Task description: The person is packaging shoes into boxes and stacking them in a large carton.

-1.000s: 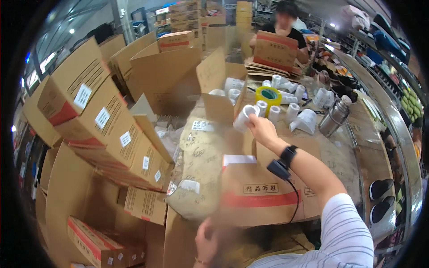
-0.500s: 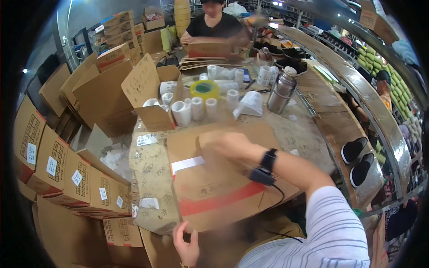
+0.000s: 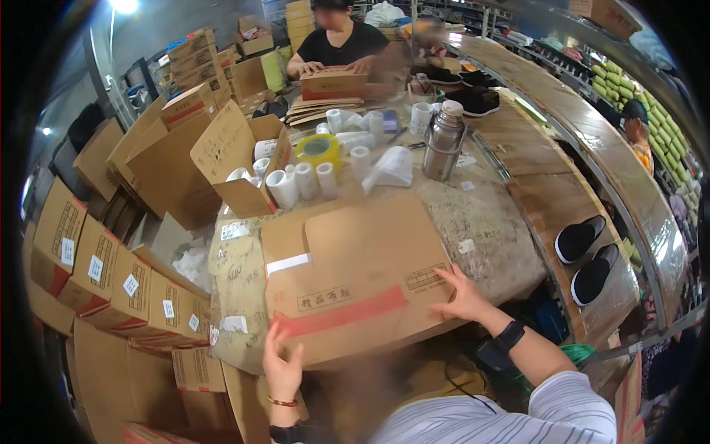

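A flattened brown cardboard box (image 3: 362,255) with a red stripe and a white strip near its left edge lies at the front of the table. My left hand (image 3: 282,368) is at its near left corner, fingers and thumb apart, fingertips by the end of the red stripe. At the right edge, my right hand (image 3: 467,297) has its fingers spread, fingertips and thumb on the cardboard beside the printed grid. Neither hand is closed round it.
Behind the cardboard stand white label rolls (image 3: 305,180), a yellow tape roll (image 3: 318,151), an open carton (image 3: 244,194) and a steel flask (image 3: 445,142). Black shoes (image 3: 594,275) sit on the right-hand shelf. Cartons (image 3: 111,277) line the left. Across the table, a person handles a small box (image 3: 333,84).
My right hand has come back from the far part of the cardboard to its right edge. My left hand has moved up slightly to the near left corner. The view has shifted a little.
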A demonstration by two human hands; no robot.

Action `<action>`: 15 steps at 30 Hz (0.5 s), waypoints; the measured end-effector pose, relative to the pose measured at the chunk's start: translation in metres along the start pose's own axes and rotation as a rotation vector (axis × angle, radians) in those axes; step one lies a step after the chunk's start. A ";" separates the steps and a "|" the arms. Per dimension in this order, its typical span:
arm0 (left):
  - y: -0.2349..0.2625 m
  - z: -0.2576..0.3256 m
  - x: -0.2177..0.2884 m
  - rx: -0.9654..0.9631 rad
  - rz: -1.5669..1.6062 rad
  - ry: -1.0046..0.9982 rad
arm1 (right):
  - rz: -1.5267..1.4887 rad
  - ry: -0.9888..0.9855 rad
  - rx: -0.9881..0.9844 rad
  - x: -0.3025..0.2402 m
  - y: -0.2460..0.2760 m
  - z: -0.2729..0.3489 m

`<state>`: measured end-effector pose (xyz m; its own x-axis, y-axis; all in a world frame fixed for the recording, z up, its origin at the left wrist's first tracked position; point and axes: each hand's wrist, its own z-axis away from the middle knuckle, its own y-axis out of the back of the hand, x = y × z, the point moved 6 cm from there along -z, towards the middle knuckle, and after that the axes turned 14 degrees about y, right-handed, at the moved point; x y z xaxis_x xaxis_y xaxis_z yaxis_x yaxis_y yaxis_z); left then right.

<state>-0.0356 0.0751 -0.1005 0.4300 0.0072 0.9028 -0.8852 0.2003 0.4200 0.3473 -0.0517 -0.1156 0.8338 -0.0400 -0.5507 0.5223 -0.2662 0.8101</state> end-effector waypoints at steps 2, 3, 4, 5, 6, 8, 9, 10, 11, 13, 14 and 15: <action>-0.002 0.003 0.017 -0.055 0.171 0.025 | -0.160 -0.010 -0.020 0.009 0.005 0.001; -0.002 0.004 0.026 -0.044 0.239 0.059 | -0.194 0.002 -0.008 0.008 0.009 0.000; -0.004 0.004 0.032 -0.038 0.310 0.091 | -0.226 0.011 0.006 0.007 0.013 -0.001; -0.007 0.004 0.032 -0.039 0.317 0.081 | -0.218 0.016 0.015 0.003 0.018 0.000; -0.004 0.003 0.030 0.032 0.244 0.024 | -0.198 0.093 0.015 -0.010 0.024 -0.004; -0.014 0.001 0.032 0.123 0.168 -0.051 | -0.102 0.195 0.024 -0.035 0.051 -0.007; -0.024 0.000 0.037 0.099 0.182 -0.073 | -0.079 0.182 0.048 -0.033 0.066 -0.008; -0.041 -0.002 0.049 0.018 0.122 -0.147 | -0.034 0.262 0.113 -0.035 0.088 -0.007; -0.059 -0.004 0.062 -0.066 0.062 -0.226 | 0.018 0.337 0.178 -0.038 0.110 -0.006; -0.087 -0.008 0.089 -0.150 0.105 -0.304 | 0.160 0.401 0.265 -0.052 0.164 -0.005; -0.097 -0.016 0.088 -0.161 0.121 -0.274 | 0.272 0.484 0.315 -0.065 0.195 -0.003; -0.109 -0.026 0.085 -0.183 0.137 -0.247 | 0.339 0.511 0.351 -0.077 0.222 -0.001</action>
<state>0.1026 0.0795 -0.0719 0.2337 -0.1867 0.9542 -0.8756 0.3862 0.2900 0.3992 -0.1063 0.1070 0.9649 0.2586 -0.0465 0.2021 -0.6177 0.7600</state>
